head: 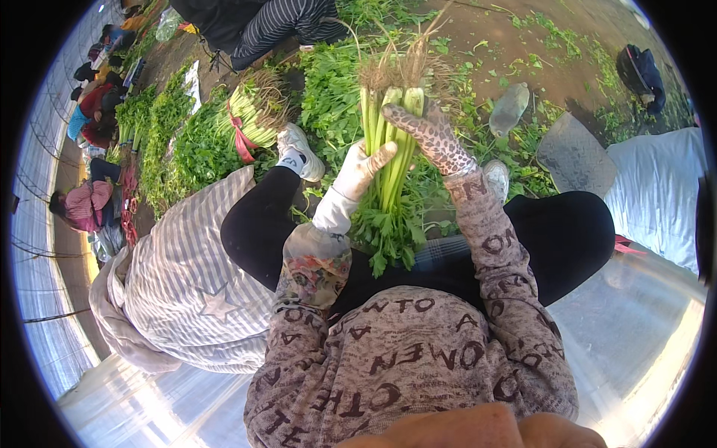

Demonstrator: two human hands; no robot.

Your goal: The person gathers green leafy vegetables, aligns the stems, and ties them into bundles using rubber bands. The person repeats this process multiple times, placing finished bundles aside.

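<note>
A bunch of celery [392, 173] is held between my hands over my lap, roots pointing away from me and leaves towards me. My left hand [358, 171], in a pale glove, grips the stalks from the left at mid-length, thumb across them. On the right, my right hand [428, 131], in a leopard-print glove, holds the same stalks higher up, just below the roots, with its thumb over the front. Loose green leaves [336, 84] lie on the ground beyond the bunch.
A celery bundle tied with a red band [240, 134] lies beside my left shoe. A striped cloth bundle [196, 291] sits at my left. A grey mat [577, 154] and a pale blue cloth [661, 190] lie at right. Another person [274, 28] is close ahead; several people are far left.
</note>
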